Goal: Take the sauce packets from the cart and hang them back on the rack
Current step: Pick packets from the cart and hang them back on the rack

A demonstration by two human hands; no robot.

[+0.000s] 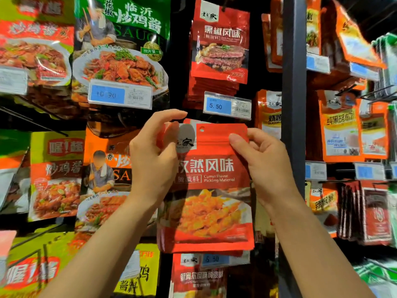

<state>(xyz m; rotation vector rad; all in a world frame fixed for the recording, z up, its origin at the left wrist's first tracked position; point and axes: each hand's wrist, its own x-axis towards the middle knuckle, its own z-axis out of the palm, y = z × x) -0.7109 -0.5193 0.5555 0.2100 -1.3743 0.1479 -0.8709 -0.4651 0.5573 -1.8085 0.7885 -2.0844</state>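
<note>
At frame centre, the left hand (153, 155) and right hand (263, 162) pinch a glossy red cumin-flavour sauce packet (210, 190) (hang hole near its top) below a blue 5.50 price tag (227, 105).

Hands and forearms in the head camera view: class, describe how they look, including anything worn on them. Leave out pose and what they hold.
Both forearms enter from the bottom edge, bare as far as the frame shows: no sleeves, gloves, watch or bracelet visible. The left hand and right hand show no rings on the fingers in view. The visible nails are short and unpainted.
</note>
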